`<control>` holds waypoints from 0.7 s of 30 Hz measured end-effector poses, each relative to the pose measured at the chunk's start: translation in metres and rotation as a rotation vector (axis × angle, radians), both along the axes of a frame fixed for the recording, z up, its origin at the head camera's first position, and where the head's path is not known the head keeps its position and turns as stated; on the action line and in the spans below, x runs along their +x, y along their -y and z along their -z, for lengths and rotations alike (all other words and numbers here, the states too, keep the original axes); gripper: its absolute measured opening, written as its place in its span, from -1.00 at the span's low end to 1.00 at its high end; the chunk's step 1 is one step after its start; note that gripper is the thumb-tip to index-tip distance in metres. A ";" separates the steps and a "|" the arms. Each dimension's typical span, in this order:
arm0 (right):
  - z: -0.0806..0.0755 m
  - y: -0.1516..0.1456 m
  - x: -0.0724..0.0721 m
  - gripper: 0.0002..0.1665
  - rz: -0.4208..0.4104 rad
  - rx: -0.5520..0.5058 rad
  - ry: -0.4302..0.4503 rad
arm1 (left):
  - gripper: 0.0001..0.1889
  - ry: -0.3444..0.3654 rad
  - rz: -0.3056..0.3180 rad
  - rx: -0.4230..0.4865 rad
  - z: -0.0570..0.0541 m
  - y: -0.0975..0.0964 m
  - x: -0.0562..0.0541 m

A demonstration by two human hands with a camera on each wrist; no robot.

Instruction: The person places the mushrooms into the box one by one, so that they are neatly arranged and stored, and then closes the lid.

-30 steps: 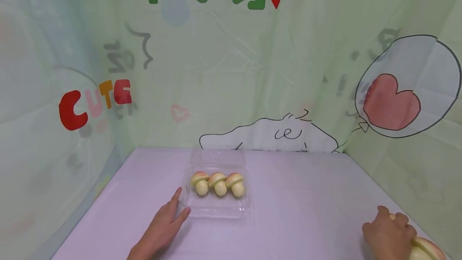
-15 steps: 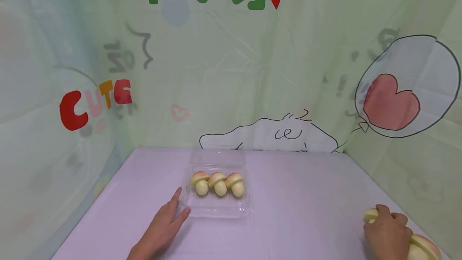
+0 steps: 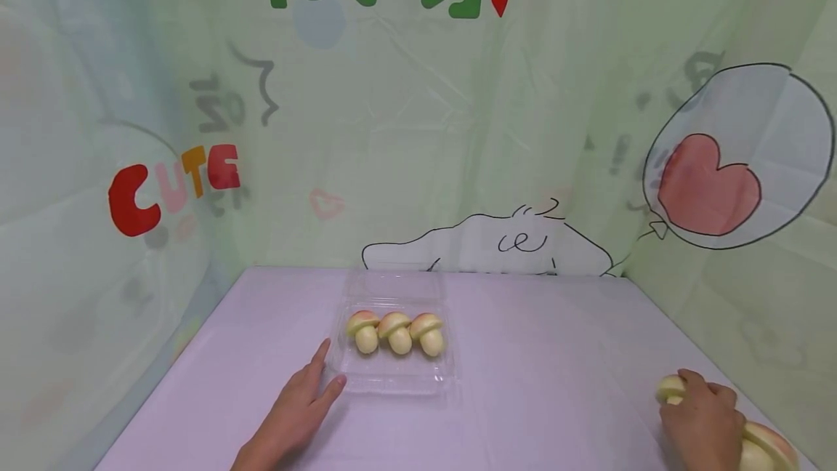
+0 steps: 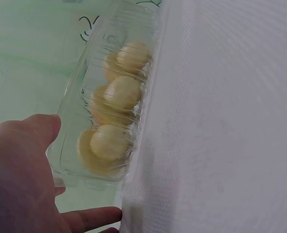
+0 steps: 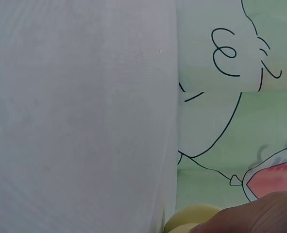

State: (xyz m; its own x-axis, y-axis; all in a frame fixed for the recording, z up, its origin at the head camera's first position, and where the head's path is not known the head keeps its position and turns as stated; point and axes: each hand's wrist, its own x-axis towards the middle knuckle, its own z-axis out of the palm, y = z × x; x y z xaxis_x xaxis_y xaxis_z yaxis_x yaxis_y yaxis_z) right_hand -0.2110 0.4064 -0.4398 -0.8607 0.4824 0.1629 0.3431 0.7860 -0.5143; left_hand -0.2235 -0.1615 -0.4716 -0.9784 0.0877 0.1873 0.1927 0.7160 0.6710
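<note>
Gripping a cream mushroom figure (image 3: 670, 389), the right hand (image 3: 702, 416) is at the near right part of the pale lilac table (image 3: 536, 384). Its fingers are bent around this figure, and the thumb lies against it in the right wrist view; the hand hides the greater part of the piece. Whether the held figure touches the table, I cannot tell. Just beside the same hand, further to the right, one more mushroom figure with a pinkish cap (image 3: 763, 451) is partly covered and is cut by the bottom border of the head view.

The left hand (image 3: 294, 402) has its fingers extended and spread, with the thumb and the forefinger at the left side of a clear plastic container (image 3: 399, 384). In the left wrist view, the thumb's tip meets the container's edge.

This container is on the table, left of the middle, and its transparent lid (image 3: 392, 283) is folded back on the far side. Inside are three mushroom figures (image 3: 395, 334) in one row, close together, with blushed caps to the far side and rounded stems toward the person.
</note>
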 end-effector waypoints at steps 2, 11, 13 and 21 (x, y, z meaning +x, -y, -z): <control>0.000 0.000 0.000 -0.25 -0.006 0.000 0.004 | -0.16 0.004 -0.001 -0.001 0.001 0.000 0.000; 0.002 0.003 -0.001 -0.26 -0.014 -0.010 -0.022 | -0.18 0.014 -0.004 0.008 0.001 0.002 -0.001; 0.002 0.003 0.000 -0.26 -0.006 -0.011 -0.021 | -0.18 0.023 -0.003 0.010 0.001 0.001 -0.001; -0.006 0.006 0.001 -0.25 -0.007 -0.021 -0.083 | -0.17 0.040 -0.007 0.000 -0.001 -0.001 0.001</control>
